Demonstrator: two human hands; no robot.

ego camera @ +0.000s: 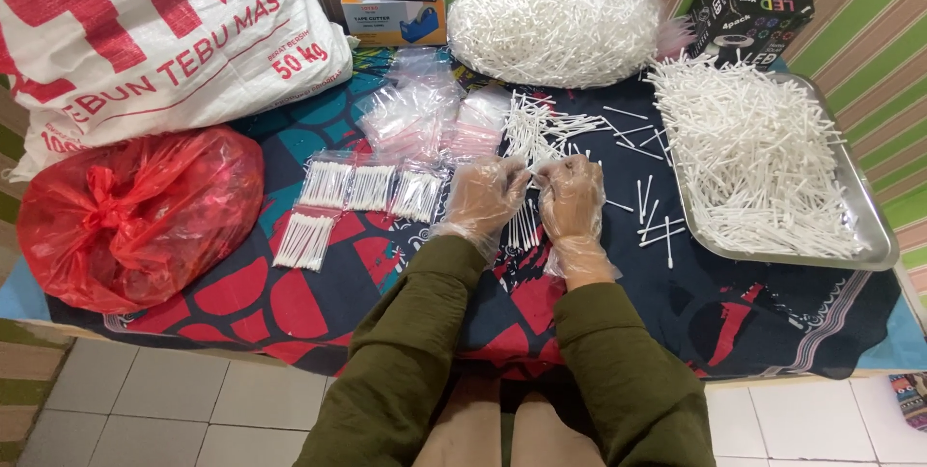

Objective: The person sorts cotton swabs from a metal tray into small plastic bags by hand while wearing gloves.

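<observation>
At the middle of the bench [792,332], head view: left hand [483,198] and right hand [572,204], both in thin clear gloves, fingers curled together and pinching a small bundle of white cotton swabs [524,226] that hangs between them just above the patterned cloth; how many sticks the bundle holds cannot be told. Done, by the look of it: three filled clear packets of swabs [372,187] in a row to the left of the hands, and a fourth filled packet [305,240] nearer the front edge. Stock of empty clear bags [425,114] behind that row, loosely heaped. Left to do, as a judgement: nearly all of it. A heaped metal tray [874,235] of swabs sits at the right edge, a scatter of loose swabs [649,216] lies between tray and hands, a smaller loose pile [541,129] just behind the hands, and a large bulging clear bag of swabs [552,28] stands at the back edge. Also present: red plastic bag [135,216] at the left edge, white woven sack [154,32] at the back left corner, black carton [753,8] at the back right corner.
</observation>
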